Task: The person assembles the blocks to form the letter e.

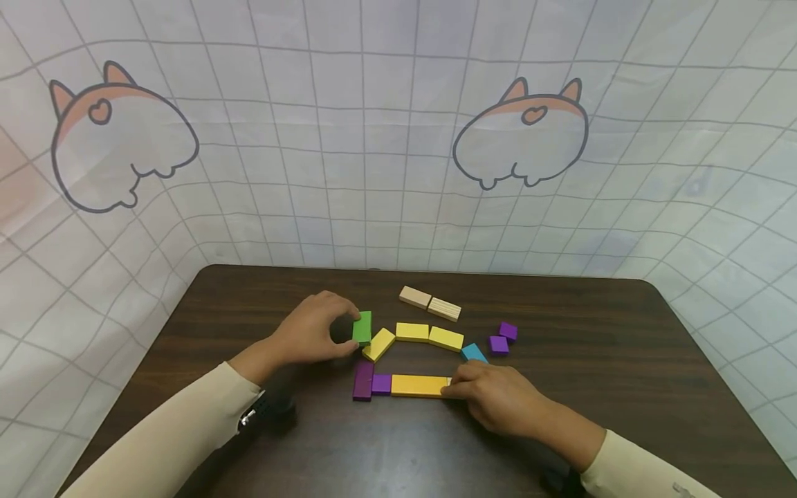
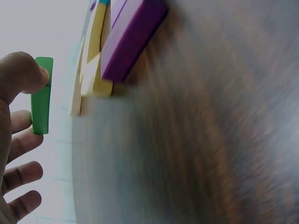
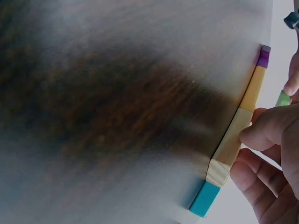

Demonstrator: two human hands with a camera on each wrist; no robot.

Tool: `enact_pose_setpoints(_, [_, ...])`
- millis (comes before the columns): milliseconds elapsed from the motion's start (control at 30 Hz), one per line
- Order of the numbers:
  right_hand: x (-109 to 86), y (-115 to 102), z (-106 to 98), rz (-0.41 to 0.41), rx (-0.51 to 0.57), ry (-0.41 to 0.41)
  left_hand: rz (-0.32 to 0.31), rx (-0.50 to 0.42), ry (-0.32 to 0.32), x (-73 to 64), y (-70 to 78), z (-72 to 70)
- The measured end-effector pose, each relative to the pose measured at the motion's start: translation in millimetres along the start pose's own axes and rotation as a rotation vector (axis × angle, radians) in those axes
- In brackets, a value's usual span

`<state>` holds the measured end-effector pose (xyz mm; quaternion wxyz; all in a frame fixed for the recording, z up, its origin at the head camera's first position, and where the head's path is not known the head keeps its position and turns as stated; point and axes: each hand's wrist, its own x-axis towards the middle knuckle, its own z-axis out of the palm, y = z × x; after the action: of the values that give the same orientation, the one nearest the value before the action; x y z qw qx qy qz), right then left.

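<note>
My left hand point(image 1: 314, 328) pinches an upright green block point(image 1: 362, 328) between thumb and fingers; the left wrist view shows that green block point(image 2: 42, 95) raised off the tabletop. Just right of it lies a tilted yellow block point(image 1: 379, 344), the left end of a curve of yellow blocks that leads to a blue block point(image 1: 474, 353). In front runs a straight row: a dark purple block point(image 1: 363, 381), a purple block point(image 1: 382, 384) and a long orange-yellow block point(image 1: 420, 386). My right hand point(image 1: 498, 398) pinches a plain wooden block point(image 3: 232, 135) in that row, beside a teal block point(image 3: 204, 199).
Two plain wooden blocks point(image 1: 430, 303) lie end to end behind the yellow curve. Two small purple blocks point(image 1: 503, 339) sit to the right of the blue block. The dark wooden table point(image 1: 249, 290) is bordered by a white gridded cloth point(image 1: 386, 152) at the back and sides.
</note>
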<state>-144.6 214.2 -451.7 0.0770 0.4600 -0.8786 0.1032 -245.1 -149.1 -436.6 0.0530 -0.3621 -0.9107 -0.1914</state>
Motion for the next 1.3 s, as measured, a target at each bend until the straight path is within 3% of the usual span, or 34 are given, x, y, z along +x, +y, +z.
enact_pose_setpoints(167, [0.0, 0.0, -0.2, 0.007, 0.007, -0.003, 0.035, 0.006, 0.025, -12.3, 16.3, -3.1])
enact_pose_setpoints(367, [0.3, -0.5, -0.7, 0.004, 0.008, 0.004, 0.032, 0.017, 0.039, -28.4, 32.7, -2.4])
enact_pose_setpoints(767, [-0.1, -0.6, 1.2, -0.002, 0.0, 0.02, 0.072, -0.015, 0.078, -62.4, 55.8, 11.0])
enact_pose_setpoints(1033, [-0.1, 0.2, 0.1, -0.012, 0.001, 0.035, 0.116, -0.006, 0.089, -74.3, 65.4, 25.1])
enact_pose_setpoints(1300, [0.4, 0.5, 0.6, -0.023, 0.005, 0.039, 0.086, 0.009, 0.047, -84.4, 75.2, 27.9])
